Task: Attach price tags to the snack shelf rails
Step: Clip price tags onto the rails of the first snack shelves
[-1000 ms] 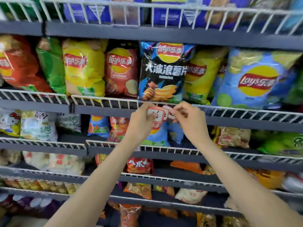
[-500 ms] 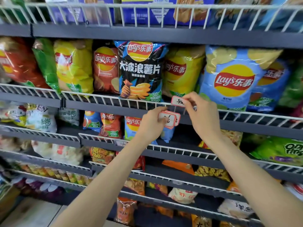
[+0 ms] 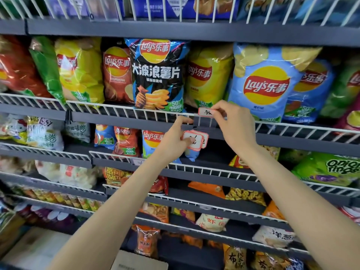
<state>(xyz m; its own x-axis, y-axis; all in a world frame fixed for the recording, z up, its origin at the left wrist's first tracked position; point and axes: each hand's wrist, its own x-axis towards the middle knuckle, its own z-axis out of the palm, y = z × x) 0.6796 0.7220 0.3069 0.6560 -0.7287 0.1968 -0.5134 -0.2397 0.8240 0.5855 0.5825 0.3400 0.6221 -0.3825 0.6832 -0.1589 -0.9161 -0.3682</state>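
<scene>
**At the crisp shelf: one tag going onto the wire rail**

Along the white wire rail (image 3: pixel 136 112) of the crisp shelf, the right hand (image 3: pixel 236 123) is pinching a single red-edged price tag (image 3: pixel 205 112) between thumb and fingertips and holding it against the rail's top wire, just below the yellow crisp bag (image 3: pixel 209 75) and beside the big light-blue bag (image 3: pixel 266 80). A dark clip or holder (image 3: pixel 204 122) is sitting on the rail directly under the tag; whether the tag is already seated in it cannot be told.

The left hand (image 3: pixel 175 137) is gripping a small fanned stack of spare tags (image 3: pixel 195 140) with the thumb pressed over the top one, while its forefinger is stretching out to touch the rail just left of the holder, apparently steadying it.

Judging from this, the placing step is under way and not finished. The risks look plain enough:

- The tag is hanging only by a light pinch, so letting go before it catches would be dropping it down among the lower shelves.
- Pushing at a slant could be leaving it crooked or bending it.
- The spare stack is being held loosely fanned, and a shift of the thumb might be spilling it.
- The tag is sitting near the boundary of two products, so it could be ending up under the wrong one.
</scene>
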